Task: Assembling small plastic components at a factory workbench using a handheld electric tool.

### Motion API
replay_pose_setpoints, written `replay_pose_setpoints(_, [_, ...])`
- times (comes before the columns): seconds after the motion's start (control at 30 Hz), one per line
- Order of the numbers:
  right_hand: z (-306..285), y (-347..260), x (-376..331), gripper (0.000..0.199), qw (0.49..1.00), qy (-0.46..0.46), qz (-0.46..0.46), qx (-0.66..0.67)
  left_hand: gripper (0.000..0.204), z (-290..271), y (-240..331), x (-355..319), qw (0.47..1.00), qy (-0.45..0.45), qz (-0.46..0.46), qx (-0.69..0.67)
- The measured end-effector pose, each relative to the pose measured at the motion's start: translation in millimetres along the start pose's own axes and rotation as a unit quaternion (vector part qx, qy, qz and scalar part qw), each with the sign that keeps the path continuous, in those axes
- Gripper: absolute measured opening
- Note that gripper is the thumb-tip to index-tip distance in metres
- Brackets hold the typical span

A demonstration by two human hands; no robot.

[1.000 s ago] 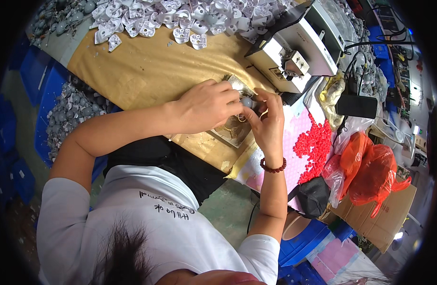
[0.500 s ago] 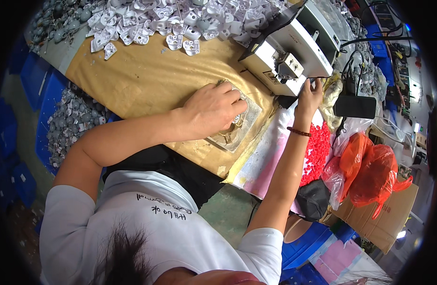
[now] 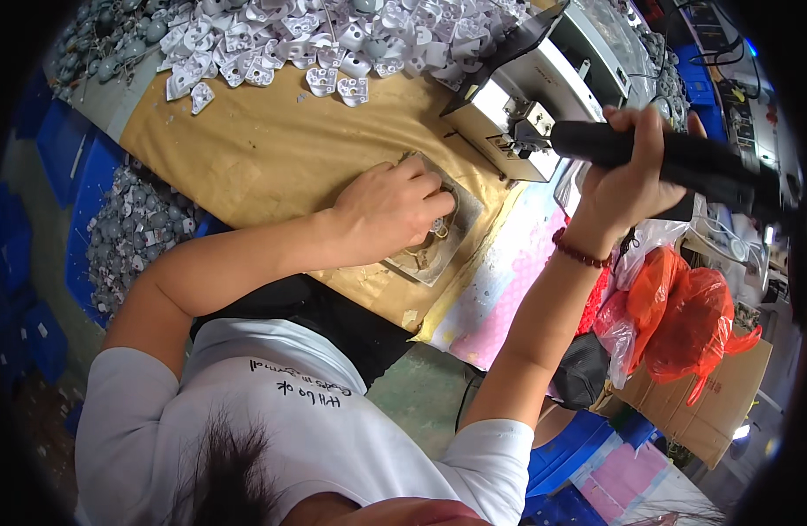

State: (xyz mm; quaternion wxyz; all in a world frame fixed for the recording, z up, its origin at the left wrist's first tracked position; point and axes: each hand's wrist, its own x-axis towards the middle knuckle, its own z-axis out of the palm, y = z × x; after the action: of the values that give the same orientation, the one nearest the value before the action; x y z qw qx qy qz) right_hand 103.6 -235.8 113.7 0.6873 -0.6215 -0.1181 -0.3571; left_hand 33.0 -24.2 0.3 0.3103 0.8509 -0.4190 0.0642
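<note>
My right hand (image 3: 627, 180) is wrapped round a black electric screwdriver (image 3: 701, 162), held raised and nearly level. Its narrow end points left, right at the metal block (image 3: 535, 120) on the front of a silver screw feeder (image 3: 500, 110). My left hand (image 3: 390, 210) rests with curled fingers on a flat grey plate (image 3: 463, 230) lying on the brown table covering. Under its fingertips shows a small pale piece (image 3: 438, 226), mostly hidden, so its kind cannot be made out.
White plastic parts (image 3: 272, 39) are heaped along the far edge, with grey round parts (image 3: 114, 53) further left. A blue bin (image 3: 79, 237) of grey parts stands left. Red small pieces (image 3: 594, 302), a black pouch (image 3: 581, 368) and red plastic bags (image 3: 684, 307) lie right.
My right hand has moved up and right from beside the screw feeder and now holds the electric screwdriver, which it did not show before. My left hand has barely moved.
</note>
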Motion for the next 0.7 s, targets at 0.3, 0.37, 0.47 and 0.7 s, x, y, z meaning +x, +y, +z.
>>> replay_pose_setpoints(0.3, [16, -12, -33, 0.07, 0.986, -0.041, 0.16, 0.001, 0.026, 3, -2, -2, 0.999, 0.029, -0.008, -0.022])
replay_pose_setpoints(0.37, [22, -29, -58, 0.069, 0.987, -0.047, 0.153, 0.0, 0.026, 0, -3, -3, 0.999, 0.022, -0.003, -0.032])
replay_pose_setpoints(0.47, [26, -41, -82, 0.067, 0.987, -0.067, 0.135, -0.05, 0.026, 1, -2, -2, 0.999, 0.023, -0.003, -0.037])
replay_pose_setpoints(0.7, [23, -37, -103, 0.08, 0.989, -0.06, 0.137, 0.006, 0.026, 4, 0, -2, 0.998, 0.045, -0.009, -0.038])
